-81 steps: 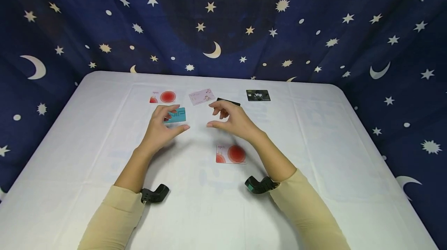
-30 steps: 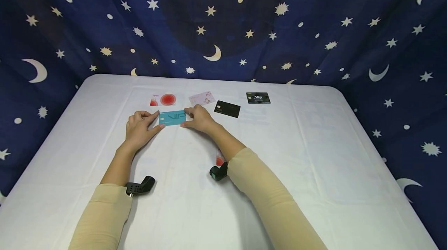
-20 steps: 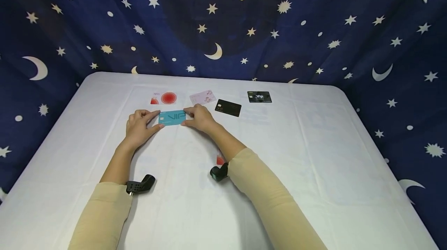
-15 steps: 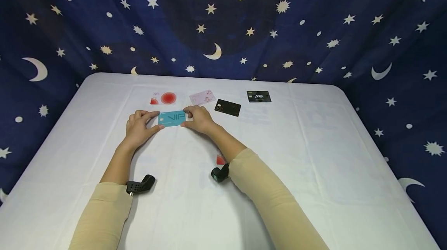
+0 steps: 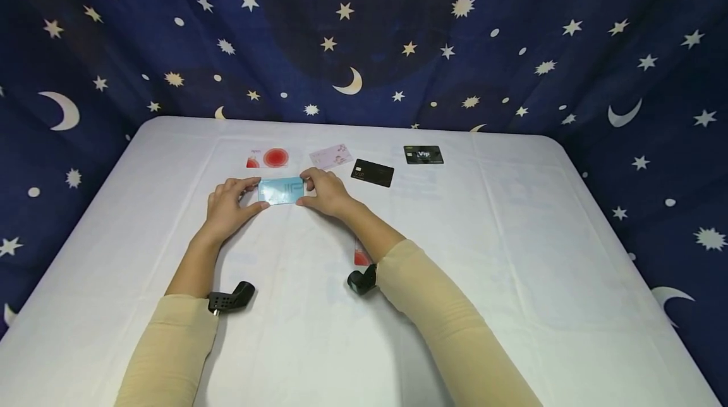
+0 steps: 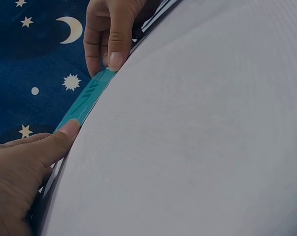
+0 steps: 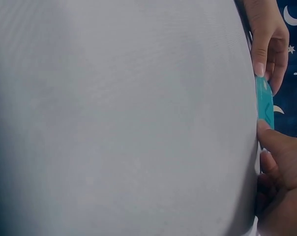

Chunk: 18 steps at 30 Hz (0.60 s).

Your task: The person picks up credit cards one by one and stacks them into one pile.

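Observation:
A teal VIP card (image 5: 281,191) is held between both hands toward the back left of the white table, and a bright glare lies over its face in the head view. My left hand (image 5: 226,208) pinches its left end, thumb at the near corner and index finger at the far one. The right hand (image 5: 327,193) grips the opposite end the same way. In the left wrist view the card (image 6: 87,98) spans the gap between the two thumbs. The right wrist view shows the card (image 7: 264,103) edge-on near the table's line.
Behind the hands lie a red-and-white card (image 5: 267,158), a pink card (image 5: 331,156), a black VIP card (image 5: 372,173) and another black Vip card (image 5: 423,155). A second red-and-white card (image 5: 361,254) is partly hidden under the right forearm. A starry blue curtain (image 5: 364,34) hangs behind the table.
The hands stood apart at first, with the teal card lying behind the left fingers; both then took its ends. In the last half second the card tilts slightly and catches glare.

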### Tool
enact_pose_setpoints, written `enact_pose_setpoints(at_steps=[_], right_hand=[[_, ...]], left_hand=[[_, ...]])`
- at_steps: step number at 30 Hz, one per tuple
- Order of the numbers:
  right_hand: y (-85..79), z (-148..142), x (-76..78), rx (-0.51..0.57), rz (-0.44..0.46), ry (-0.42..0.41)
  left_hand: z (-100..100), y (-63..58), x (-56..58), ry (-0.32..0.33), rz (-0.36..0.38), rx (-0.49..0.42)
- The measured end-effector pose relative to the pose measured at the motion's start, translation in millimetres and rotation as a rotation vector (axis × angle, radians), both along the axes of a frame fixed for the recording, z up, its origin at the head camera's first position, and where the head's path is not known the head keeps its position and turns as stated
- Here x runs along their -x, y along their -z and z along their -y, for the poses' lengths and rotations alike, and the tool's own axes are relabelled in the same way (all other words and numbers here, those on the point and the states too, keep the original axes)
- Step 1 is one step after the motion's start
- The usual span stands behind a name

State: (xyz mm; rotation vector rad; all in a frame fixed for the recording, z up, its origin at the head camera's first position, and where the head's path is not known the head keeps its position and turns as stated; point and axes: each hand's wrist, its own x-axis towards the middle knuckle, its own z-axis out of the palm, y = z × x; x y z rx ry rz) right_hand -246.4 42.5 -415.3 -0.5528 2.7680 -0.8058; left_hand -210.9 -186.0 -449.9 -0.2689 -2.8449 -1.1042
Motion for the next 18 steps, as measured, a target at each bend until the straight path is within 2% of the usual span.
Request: enact_pose_setpoints(at_steps=[8, 13, 18], right_hand=[[-2.4, 2.1, -0.5, -0.026, -0.012, -0.017], [-3.2, 3.3, 0.3, 0.02, 0.002, -0.041], [-1.8, 1.9, -1.9, 0.065, 0.048, -0.05]], left_hand=[[-2.0, 0.0, 1.1, 0.023, -0.089, -0.104], [-2.4, 0.1, -0.2, 0.039, -0.134, -0.106], [-4.0, 3.2, -2.6, 0.036, -0.124, -0.07]])
